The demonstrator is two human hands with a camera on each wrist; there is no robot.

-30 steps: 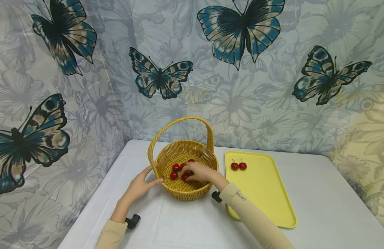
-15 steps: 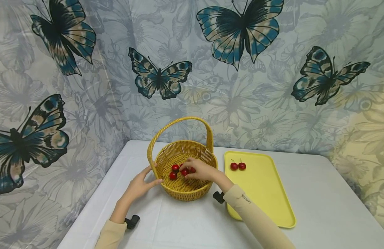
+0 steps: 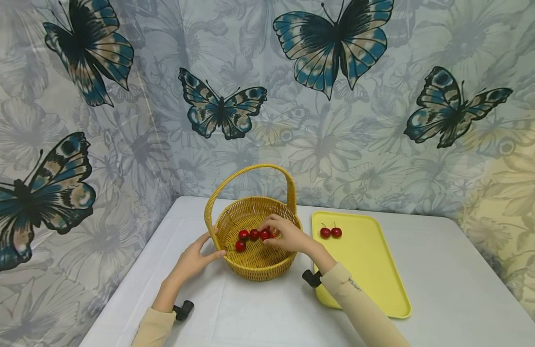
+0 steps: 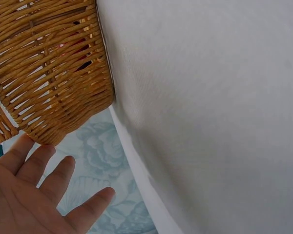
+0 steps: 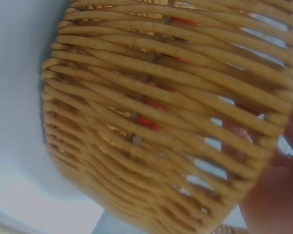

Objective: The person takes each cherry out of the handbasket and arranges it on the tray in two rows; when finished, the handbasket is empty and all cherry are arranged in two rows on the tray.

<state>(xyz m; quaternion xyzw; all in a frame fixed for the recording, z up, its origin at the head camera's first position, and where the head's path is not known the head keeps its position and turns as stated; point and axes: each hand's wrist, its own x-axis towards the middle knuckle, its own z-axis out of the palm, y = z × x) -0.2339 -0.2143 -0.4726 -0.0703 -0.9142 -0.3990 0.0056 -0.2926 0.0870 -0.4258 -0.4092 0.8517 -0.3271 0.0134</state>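
Observation:
A woven yellow-brown basket [image 3: 260, 274] with a tall arched handle [image 3: 267, 166] stands on the table. Several red cherries [image 3: 243, 235] lie inside it. My right hand [image 3: 289, 236] reaches over the right rim and pinches dark red cherries [image 3: 265, 234] above the basket floor, its fingertips partly hiding them. At the left side, my left hand [image 3: 198, 255] touches the rim by the handle's foot, thumb at the front and fingers behind. In the left wrist view its fingers [image 4: 58, 178] are spread and nearly straight, tips at the rim. The right wrist view shows red through the weave [image 5: 149, 122].
A yellow tray [image 3: 367, 270] lies right of the basket under the right forearm, with two stemmed cherries [image 3: 330, 232] near its far left corner. The white tabletop [image 3: 445, 274] extends to the right. A butterfly-print cloth [image 3: 336, 159] hangs behind.
My right hand has risen slightly and shifted right within the basket, cherries moving along at its fingertips. The left hand has kept its place at the rim.

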